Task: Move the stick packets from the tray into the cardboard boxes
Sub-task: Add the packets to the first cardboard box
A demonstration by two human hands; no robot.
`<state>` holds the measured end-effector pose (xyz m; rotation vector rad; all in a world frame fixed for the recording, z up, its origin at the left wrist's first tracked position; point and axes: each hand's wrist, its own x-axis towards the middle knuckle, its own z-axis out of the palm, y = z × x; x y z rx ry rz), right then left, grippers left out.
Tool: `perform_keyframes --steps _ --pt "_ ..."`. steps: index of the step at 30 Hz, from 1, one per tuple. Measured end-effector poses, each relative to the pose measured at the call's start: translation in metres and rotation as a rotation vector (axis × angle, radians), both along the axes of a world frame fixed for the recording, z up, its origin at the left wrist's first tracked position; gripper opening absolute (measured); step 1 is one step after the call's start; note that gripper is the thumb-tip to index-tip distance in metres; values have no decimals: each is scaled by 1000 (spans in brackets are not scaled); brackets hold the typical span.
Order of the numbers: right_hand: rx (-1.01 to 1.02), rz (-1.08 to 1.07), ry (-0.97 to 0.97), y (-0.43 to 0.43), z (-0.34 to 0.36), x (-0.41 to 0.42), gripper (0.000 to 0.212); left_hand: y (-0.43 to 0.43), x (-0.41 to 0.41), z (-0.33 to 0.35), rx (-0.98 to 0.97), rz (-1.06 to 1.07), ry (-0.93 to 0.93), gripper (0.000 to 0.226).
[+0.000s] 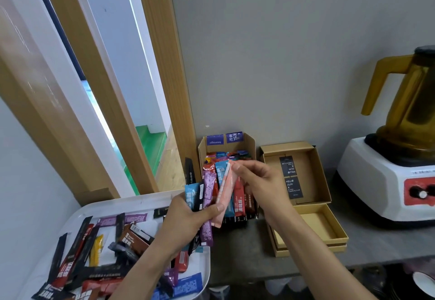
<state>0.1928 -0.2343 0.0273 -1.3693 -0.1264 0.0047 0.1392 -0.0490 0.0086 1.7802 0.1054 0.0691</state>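
Pink foil stick packet was pinched in right hand, mixed packets gripped in left hand; best lowered end-first into brown cardboard box.

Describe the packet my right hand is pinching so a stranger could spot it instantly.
From the white blender, go left past the open box with black tags to the packet-filled box by the wall. In front of it, the left hand grips a fan of packets; the right hand pinches one's top end. It is the only pale pink packet among blue, purple and red.
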Motion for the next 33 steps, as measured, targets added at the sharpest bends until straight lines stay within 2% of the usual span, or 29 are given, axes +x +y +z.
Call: perform_keyframes --steps 6,11,14,16,18,21,23,33 --pt "76 -66 14 1 -5 1 17 1 5 5 25 26 23 36" --pt "344 129 27 -6 -8 4 16 4 3 10 -114 9 31 29" --pt "485 261 66 -9 -6 7 16 3 4 11 -125 -3 46 27" --pt "557 330 92 -8 -4 7 32 2 6 10 -122 0 39 32" --pt "513 337 98 -7 -5 7 48 1 6 8 -110 -1 22 40" --pt "187 227 24 -8 -11 3 42 -2 4 6 -59 47 -14 45" --pt "70 186 -27 -8 -13 -2 46 -3 7 3 -24 76 -18 44" --pt "41 124 -32 -14 -7 0 39 -11 10 5 56 12 -26 52"
